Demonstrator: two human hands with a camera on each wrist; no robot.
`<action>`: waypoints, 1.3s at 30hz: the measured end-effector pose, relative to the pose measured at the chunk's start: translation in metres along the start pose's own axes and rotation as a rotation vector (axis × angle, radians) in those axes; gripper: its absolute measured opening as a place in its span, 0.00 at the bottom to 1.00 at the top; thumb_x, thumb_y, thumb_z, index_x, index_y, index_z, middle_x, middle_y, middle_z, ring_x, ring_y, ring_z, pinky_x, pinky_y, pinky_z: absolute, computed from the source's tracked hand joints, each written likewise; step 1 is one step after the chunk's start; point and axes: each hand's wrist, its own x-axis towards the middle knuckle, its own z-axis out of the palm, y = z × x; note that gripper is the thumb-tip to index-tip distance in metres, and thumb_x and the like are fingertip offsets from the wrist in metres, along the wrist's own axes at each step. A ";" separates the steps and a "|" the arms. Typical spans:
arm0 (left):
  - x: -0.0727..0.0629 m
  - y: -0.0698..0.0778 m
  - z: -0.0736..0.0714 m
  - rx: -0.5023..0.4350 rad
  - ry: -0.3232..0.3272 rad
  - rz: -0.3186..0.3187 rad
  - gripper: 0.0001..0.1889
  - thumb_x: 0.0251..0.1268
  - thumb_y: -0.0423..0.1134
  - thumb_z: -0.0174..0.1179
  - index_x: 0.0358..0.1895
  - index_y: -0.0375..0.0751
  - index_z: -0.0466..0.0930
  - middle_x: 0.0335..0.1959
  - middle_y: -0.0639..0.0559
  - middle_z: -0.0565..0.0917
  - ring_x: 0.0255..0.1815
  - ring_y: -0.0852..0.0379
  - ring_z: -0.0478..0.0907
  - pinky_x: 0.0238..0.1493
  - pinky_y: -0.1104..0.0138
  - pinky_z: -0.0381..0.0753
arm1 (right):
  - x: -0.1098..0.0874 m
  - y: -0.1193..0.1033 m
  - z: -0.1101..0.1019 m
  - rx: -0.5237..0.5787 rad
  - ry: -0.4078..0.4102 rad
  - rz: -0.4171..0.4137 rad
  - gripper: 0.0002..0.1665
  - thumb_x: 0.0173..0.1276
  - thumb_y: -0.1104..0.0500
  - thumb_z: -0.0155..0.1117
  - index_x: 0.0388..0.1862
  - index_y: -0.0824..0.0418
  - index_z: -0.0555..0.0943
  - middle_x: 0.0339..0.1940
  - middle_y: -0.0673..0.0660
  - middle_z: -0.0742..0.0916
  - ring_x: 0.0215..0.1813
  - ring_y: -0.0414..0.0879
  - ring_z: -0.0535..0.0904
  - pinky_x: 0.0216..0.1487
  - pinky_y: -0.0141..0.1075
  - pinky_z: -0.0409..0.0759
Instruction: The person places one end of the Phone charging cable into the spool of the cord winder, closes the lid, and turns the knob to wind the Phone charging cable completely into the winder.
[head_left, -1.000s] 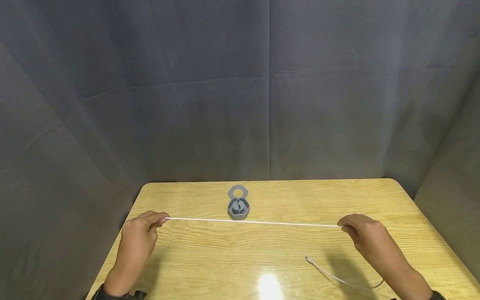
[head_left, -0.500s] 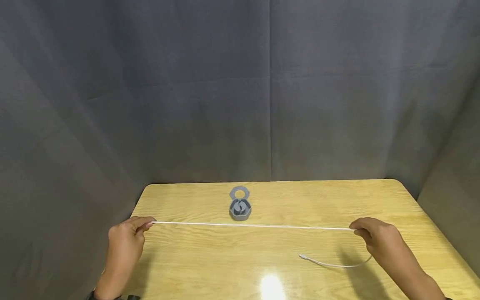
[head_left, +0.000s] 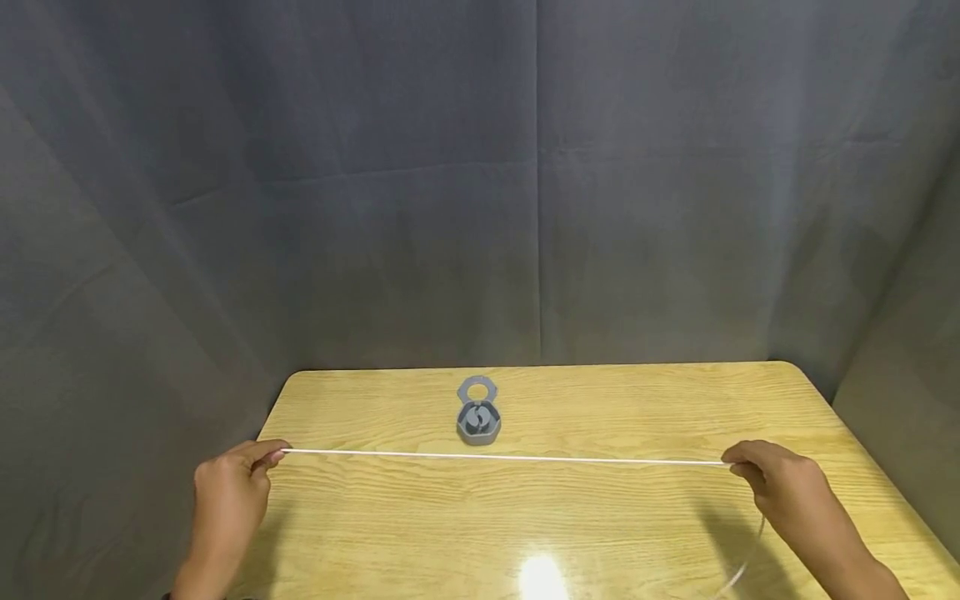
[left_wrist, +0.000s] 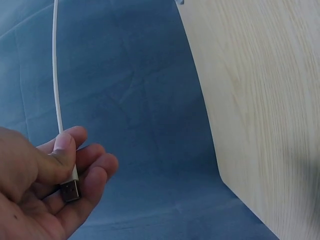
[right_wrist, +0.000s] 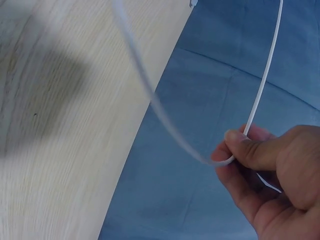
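A white USB cable (head_left: 510,457) is stretched straight between both hands above the table. At its left end, my left hand (head_left: 232,496) pinches it between thumb and fingers; the left wrist view shows the metal USB plug (left_wrist: 70,191) poking out below the thumb. My right hand (head_left: 795,496) pinches the cable farther along, and beyond that grip the loose part (right_wrist: 165,120) bends round and hangs down, its end out of the head view. Behind the taut cable stands a grey hexagonal cable winder (head_left: 478,423), its ring-shaped lid (head_left: 477,382) swung back.
The wooden table (head_left: 600,517) has rounded far corners. Grey curtains (head_left: 420,208) surround it at the back and sides. A bright light reflection lies on the table near its front middle.
My hands have moved farther apart, lengthening the straight stretch of cable. The loose cable end with its small plug has slid off the table's visible part. The winder stays where it was.
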 end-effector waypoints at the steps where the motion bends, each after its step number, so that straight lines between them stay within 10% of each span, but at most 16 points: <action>1: 0.000 0.000 0.000 0.000 0.001 0.004 0.05 0.53 0.23 0.73 0.32 0.33 0.92 0.28 0.40 0.91 0.25 0.42 0.88 0.24 0.81 0.77 | 0.000 0.001 -0.001 -0.002 -0.005 0.009 0.18 0.55 0.78 0.73 0.38 0.58 0.87 0.35 0.51 0.90 0.35 0.41 0.86 0.33 0.22 0.81; 7: -0.003 -0.001 -0.002 0.016 0.024 -0.010 0.04 0.53 0.23 0.73 0.32 0.33 0.92 0.29 0.40 0.91 0.28 0.39 0.88 0.29 0.46 0.84 | -0.003 0.005 -0.003 -0.008 -0.001 0.017 0.18 0.55 0.78 0.73 0.38 0.58 0.87 0.35 0.51 0.90 0.34 0.40 0.86 0.31 0.21 0.80; 26: -0.012 -0.002 0.008 0.051 -0.092 -0.095 0.02 0.63 0.27 0.69 0.36 0.34 0.90 0.31 0.37 0.90 0.26 0.37 0.86 0.29 0.40 0.80 | -0.002 0.008 -0.014 -0.025 0.077 0.043 0.16 0.55 0.77 0.75 0.35 0.58 0.87 0.31 0.52 0.90 0.31 0.30 0.80 0.30 0.12 0.70; 35: -0.011 0.011 0.012 0.047 -0.484 -0.179 0.08 0.71 0.29 0.62 0.48 0.32 0.87 0.38 0.36 0.90 0.20 0.59 0.73 0.21 0.67 0.73 | 0.010 -0.017 -0.026 -0.020 0.257 -0.062 0.23 0.43 0.78 0.80 0.35 0.57 0.88 0.32 0.51 0.90 0.43 0.11 0.71 0.42 0.07 0.70; 39: -0.013 0.015 0.020 0.061 -0.653 -0.159 0.06 0.68 0.28 0.65 0.44 0.33 0.88 0.36 0.40 0.90 0.24 0.58 0.79 0.23 0.66 0.79 | 0.020 -0.041 -0.027 -0.001 0.256 -0.133 0.24 0.43 0.79 0.79 0.36 0.56 0.88 0.32 0.48 0.89 0.41 0.22 0.77 0.43 0.10 0.74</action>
